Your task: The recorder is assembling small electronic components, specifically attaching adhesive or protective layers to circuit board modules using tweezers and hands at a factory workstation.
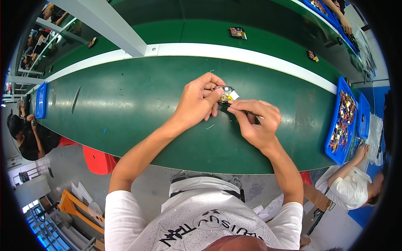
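Above the green table, my left hand (196,100) is closed on a small black-rimmed electronic assembly (226,94), thumb on its face. A white tab and a yellow part show on its right side. My right hand (260,124) pinches a thin dark stick-like tool (253,113) that runs under the fingers. Its fingertips are close against the lower right edge of the assembly. The tool's tip is too small to make out, and my left fingers hide the back of the assembly.
A blue tray (337,125) full of small colourful parts stands at the right. Thin metal tweezers (76,99) lie at left, near another blue tray (40,100). Beyond the white rail (188,50), similar assemblies (238,33) lie on a green belt. Co-workers sit at both ends.
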### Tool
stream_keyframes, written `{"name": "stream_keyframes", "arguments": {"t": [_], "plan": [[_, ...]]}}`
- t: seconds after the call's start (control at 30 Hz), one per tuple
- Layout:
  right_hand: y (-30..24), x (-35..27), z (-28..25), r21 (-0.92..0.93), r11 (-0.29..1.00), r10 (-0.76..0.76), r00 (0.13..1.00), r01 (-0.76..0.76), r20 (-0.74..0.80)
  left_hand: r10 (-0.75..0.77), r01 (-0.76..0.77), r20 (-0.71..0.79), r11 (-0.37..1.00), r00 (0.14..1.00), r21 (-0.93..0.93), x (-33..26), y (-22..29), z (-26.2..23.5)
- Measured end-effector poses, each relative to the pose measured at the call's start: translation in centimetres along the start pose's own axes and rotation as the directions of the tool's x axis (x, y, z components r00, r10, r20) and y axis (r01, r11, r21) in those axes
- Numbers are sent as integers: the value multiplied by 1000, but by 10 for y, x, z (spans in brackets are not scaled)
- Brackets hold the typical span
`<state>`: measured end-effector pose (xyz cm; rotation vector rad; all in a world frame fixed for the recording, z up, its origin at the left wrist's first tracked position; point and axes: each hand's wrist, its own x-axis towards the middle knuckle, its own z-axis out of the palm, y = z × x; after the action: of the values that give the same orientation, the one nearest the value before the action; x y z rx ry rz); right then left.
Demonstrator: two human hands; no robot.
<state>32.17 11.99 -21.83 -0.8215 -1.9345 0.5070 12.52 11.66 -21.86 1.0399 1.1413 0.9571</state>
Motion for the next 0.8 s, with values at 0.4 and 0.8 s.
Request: {"name": "stream_keyframes", "arguments": {"t": [0.4,0.8], "plan": [[3,0,0,-4,1000,-17,999,17,-32,19,-24,-74,998,997,-63,-1,-2,8],[1,1,0,7,1000,-2,1000,2,-24,6,-11,-104,999,995,-49,1,-3,9]]}}
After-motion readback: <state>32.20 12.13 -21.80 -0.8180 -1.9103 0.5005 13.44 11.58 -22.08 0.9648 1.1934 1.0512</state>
